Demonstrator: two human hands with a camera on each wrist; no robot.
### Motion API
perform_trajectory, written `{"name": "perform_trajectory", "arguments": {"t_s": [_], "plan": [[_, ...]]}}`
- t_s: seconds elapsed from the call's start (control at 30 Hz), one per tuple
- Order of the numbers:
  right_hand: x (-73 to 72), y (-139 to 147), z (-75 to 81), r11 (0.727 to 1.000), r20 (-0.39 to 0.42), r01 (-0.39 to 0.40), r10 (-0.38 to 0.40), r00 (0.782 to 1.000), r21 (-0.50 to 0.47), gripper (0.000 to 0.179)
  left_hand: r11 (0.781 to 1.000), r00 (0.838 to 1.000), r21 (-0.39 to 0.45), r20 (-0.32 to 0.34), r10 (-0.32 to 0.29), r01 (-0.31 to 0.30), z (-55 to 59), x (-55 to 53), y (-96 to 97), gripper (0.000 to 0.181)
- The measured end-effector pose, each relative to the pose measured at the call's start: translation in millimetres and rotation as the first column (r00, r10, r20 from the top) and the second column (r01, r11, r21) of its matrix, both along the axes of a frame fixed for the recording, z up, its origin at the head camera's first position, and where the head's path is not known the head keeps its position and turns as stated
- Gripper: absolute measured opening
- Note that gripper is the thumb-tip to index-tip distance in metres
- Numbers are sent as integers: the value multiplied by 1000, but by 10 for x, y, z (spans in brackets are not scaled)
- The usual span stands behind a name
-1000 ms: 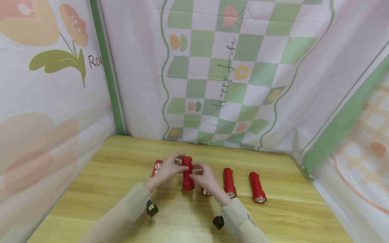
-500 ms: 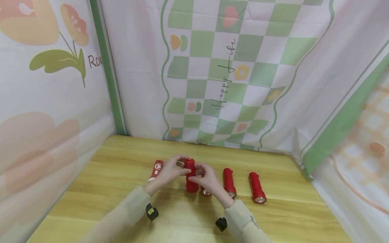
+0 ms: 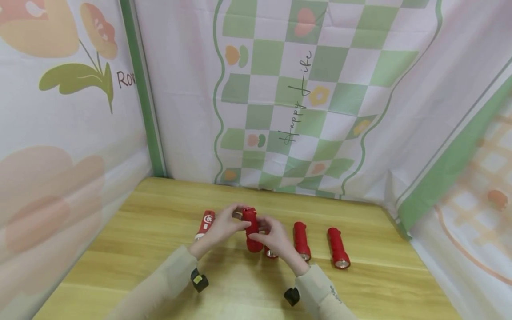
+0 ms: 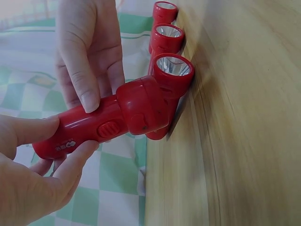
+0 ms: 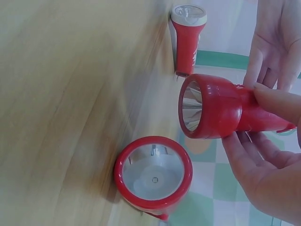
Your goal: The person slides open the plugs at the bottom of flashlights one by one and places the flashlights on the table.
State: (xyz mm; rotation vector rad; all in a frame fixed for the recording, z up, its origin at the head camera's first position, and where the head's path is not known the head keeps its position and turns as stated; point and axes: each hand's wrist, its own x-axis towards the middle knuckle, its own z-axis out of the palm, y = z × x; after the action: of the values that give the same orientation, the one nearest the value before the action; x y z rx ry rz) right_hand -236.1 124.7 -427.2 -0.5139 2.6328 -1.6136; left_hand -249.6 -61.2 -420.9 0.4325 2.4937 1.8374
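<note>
Between both hands a red flashlight (image 3: 251, 229) is held above the table, its lens end lower and toward the person. My left hand (image 3: 226, 226) grips its tail end, thumb on one side and fingers on the other, as the left wrist view shows (image 4: 42, 183). My right hand (image 3: 276, 235) pinches the body near the head with thumb and fingers. In the left wrist view the sliding switch (image 4: 108, 129) faces the camera. The right wrist view shows the reflector (image 5: 192, 107) inside the flashlight's rim. Just behind my right hand lies another red flashlight (image 3: 270, 253), mostly hidden.
Two more red flashlights (image 3: 302, 241) (image 3: 338, 248) lie to the right on the wooden table (image 3: 240, 284). Left of the hands lies a red-and-white flashlight (image 3: 206, 223), partly behind the left wrist. Printed curtains (image 3: 184, 133) stand along the table's back and sides.
Both hands have shifted slightly to the right with the flashlight, which tilts a little more. Over the last half second it has barely moved. The flashlights on the table stay put.
</note>
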Motion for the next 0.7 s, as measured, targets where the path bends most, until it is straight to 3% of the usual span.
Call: {"name": "perform_trajectory", "arguments": {"t_s": [0.43, 0.7], "plan": [[31, 54, 55, 996, -49, 4, 0, 999, 87, 45, 1000, 998, -17, -57, -5, 4, 6, 24, -33, 46], [61, 75, 110, 991, -79, -21, 32, 996, 131, 42, 996, 984, -89, -171, -42, 27, 16, 53, -86, 46]]}}
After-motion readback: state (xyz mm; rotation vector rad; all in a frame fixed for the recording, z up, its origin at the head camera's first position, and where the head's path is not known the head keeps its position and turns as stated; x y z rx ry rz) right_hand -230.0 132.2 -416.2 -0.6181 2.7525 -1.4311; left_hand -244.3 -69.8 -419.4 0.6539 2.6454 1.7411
